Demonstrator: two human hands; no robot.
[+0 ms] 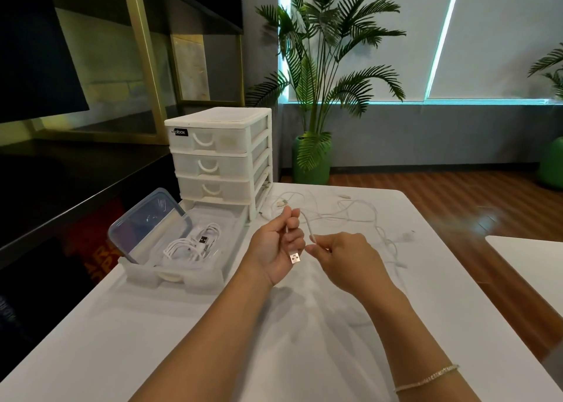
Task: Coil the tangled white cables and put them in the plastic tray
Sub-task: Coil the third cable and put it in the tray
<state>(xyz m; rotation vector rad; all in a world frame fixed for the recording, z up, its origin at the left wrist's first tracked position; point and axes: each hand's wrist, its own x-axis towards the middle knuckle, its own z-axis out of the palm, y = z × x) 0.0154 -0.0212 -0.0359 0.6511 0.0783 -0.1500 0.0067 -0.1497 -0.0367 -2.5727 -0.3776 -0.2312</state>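
Left hand closed on a white cable near its USB plug, which hangs below the fingers. Right hand pinches the same cable just beside it; a short arch of cord runs between the two hands. Both held above the white surface. Beyond them, the loose tangled cables lie spread on the surface, the held cable trailing into them. To the left, the plastic tray already holds coiled cables; a clear lid leans in it. Drawer unit stands behind. Risk, as judged: winding now may drag the whole tangle along or tighten a knot, since the strands cross; a springy coil could also unwind when released into the tray.
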